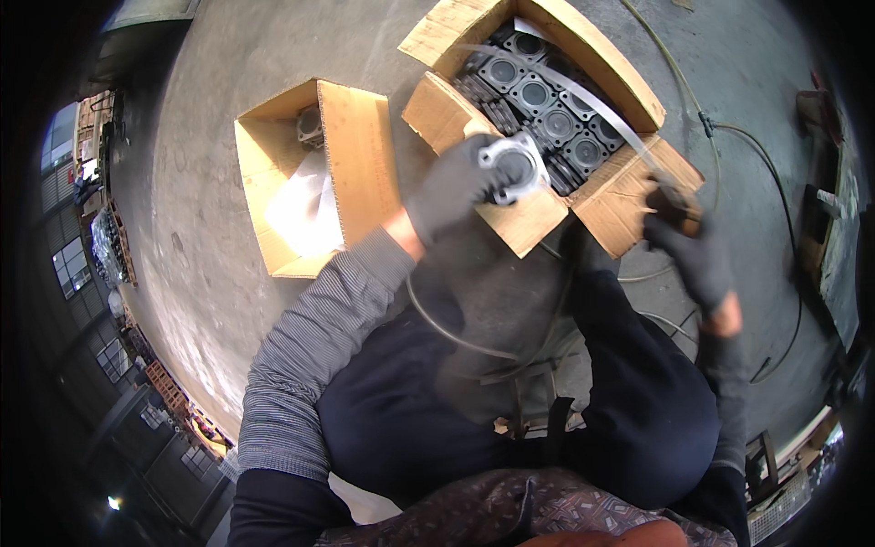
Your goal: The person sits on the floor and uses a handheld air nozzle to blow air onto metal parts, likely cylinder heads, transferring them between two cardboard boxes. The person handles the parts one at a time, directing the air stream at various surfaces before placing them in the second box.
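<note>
My gloved left hand (453, 187) is closed on a silvery metal casting (516, 168), which has a square flange and a round recess. It hangs over a flap of an open cardboard box (597, 41). Rows of similar dark grey castings (558, 123) fill that box. To the right of the box, my gloved right hand (691, 251) is blurred, its fingers wrapped round a brownish end of something. From there a long thin pale strip (602, 108) curves over the castings, smeared by motion; its exact kind is unclear.
A second open cardboard box (357, 173) stands on the left, with one casting (311, 126) and a white sheet (308, 205) inside. Hoses (770, 150) run over the concrete floor (228, 55) at the right and between my legs. Pallets (173, 392) line the far left.
</note>
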### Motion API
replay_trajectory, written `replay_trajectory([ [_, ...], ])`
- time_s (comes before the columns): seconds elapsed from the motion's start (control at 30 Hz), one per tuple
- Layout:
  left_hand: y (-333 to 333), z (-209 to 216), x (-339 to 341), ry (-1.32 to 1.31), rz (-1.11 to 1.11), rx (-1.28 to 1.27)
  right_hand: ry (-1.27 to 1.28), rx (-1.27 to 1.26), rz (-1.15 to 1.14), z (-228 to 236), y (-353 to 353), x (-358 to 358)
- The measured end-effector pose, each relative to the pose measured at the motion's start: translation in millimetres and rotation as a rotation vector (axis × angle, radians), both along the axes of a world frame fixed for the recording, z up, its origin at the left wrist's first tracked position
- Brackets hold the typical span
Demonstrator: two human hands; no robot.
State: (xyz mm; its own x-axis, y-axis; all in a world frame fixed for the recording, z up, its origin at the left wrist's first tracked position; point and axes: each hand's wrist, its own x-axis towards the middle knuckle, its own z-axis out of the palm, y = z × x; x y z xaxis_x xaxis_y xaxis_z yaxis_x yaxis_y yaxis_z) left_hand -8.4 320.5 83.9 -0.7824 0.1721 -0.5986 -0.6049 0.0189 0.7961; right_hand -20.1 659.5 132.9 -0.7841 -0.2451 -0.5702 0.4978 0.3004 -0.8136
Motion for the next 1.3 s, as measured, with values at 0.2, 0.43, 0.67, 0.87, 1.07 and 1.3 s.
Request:
replay_trajectory([
  [0.2, -24.7, -34.0, -56.3, 0.100, -0.024, -0.220, -0.048, 0.397, 0.177, 68.0, 75.1, 10.3],
  [0.43, -11.6, -67.8, -80.3, 0.175, -0.164, -0.339, -0.010, 0.410, 0.216, 66.1, 74.9, 17.1],
  [0.67, -17.2, -90.1, -130.7, 0.376, -0.173, -0.818, -0.168, 0.435, 0.057, 52.3, 66.1, 8.0],
  [0.87, -3.1, -100.9, -137.8, 0.263, -0.359, -0.585, -0.084, 0.419, 0.311, 53.3, 75.5, 14.4],
  [1.07, 31.0, -106.6, -127.6, 0.256, -0.419, -0.477, -0.150, 0.402, -0.014, 43.3, 84.9, 24.6],
  [1.3, 86.8, -137.6, -152.6, 0.750, -0.517, -0.609, -0.156, 0.430, -0.051, 22.1, 91.8, 49.9],
])
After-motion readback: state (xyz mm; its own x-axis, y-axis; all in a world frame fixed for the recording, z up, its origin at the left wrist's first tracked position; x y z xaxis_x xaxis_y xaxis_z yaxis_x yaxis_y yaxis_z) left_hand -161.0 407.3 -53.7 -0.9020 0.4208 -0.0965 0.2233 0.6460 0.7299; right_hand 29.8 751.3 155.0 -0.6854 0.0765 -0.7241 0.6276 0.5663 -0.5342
